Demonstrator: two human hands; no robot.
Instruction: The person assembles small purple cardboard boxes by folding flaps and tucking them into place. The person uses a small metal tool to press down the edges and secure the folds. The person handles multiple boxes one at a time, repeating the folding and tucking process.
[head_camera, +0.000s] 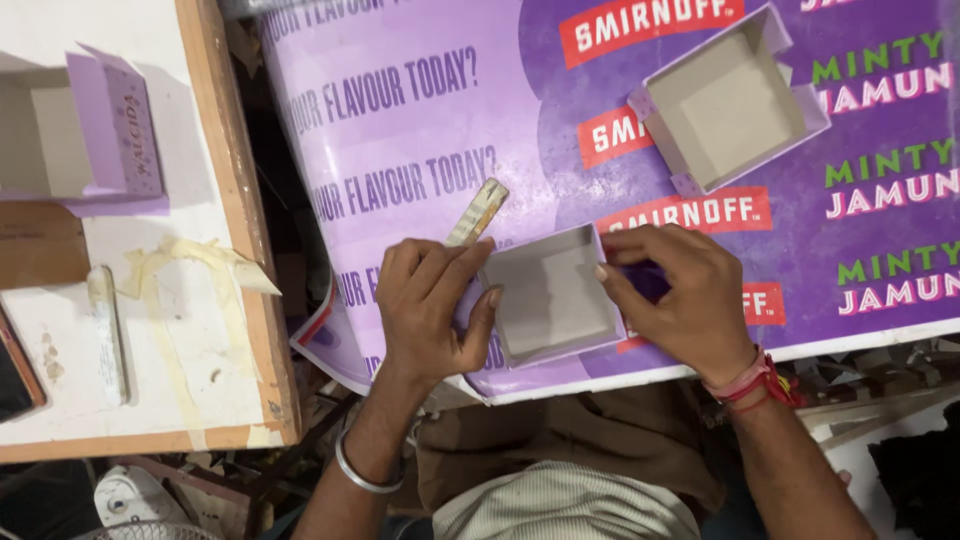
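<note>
Grey cardboard forms the inside of the small open box tray (552, 297) that both hands work on; its outer faces are lilac. The tray lies on a purple printed poster sheet (420, 120) spread over the work surface, near the sheet's front edge and directly ahead of the person.

The left hand (430, 305) grips the tray's left wall, thumb pressed against the inner face and fingers curled over the outside. A narrow flat stick (477, 212), pale and striped, projects upward from between these fingers, so this hand is clenched on both the wall and the stick. A metal bangle (362, 470) sits on the left wrist.

The right hand (680, 300) pinches the tray's right wall at the upper corner, fingertips closed on the folded lilac flap. Red thread bands (757, 383) circle the right wrist.

A second, finished box tray (727, 100) rests on the poster farther away, to the upper right, well apart from the hands. On the white wooden-edged table (215, 330) to the left stands a lilac open carton (85, 130), with a white bar-shaped tool (108, 330) lying nearer the front.
</note>
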